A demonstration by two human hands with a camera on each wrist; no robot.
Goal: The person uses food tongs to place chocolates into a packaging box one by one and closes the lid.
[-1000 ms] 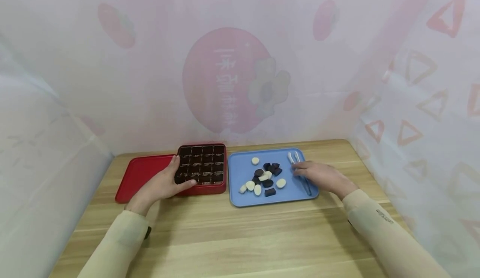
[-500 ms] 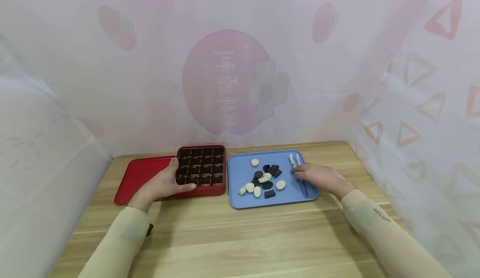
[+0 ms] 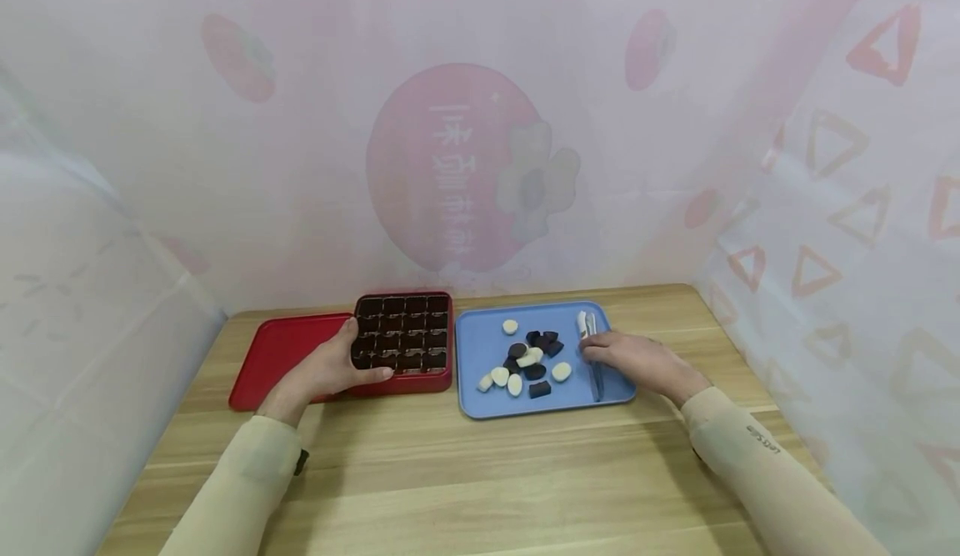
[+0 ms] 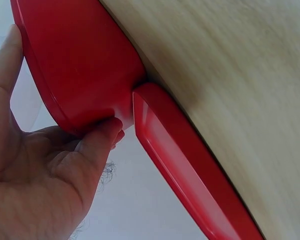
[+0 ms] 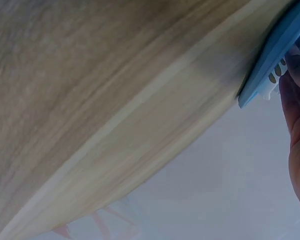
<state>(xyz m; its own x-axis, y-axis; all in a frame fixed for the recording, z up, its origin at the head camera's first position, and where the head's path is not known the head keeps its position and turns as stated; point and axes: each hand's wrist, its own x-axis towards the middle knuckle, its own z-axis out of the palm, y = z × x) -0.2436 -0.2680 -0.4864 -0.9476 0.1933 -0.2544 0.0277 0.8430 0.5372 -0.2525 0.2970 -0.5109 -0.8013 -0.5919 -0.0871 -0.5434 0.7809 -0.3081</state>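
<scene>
My left hand (image 3: 324,366) holds the near-left corner of a red box (image 3: 412,383), thumb along the front wall and fingers at the left side. A dark brown insert (image 3: 403,333) divides the box into several compartments. In the left wrist view, the fingertips (image 4: 111,127) press on the box wall (image 4: 85,55). To the right, my right hand (image 3: 637,361) pinches clear tongs with white ends (image 3: 597,381) over the right part of a blue tray (image 3: 480,407). Dark chocolate pieces (image 3: 539,389) and white chocolate pieces (image 3: 562,371) lie in the tray's middle.
A red lid (image 3: 281,354) lies left of the box, up against it in the left wrist view. The wooden table (image 3: 465,481) runs in front of the box and tray. White printed sheets (image 3: 472,164) stand behind and at both sides.
The tongs' two arms have come closer together in my right hand, and their near ends have swung left. My left hand stays at the box. The head view has tilted slightly up.
</scene>
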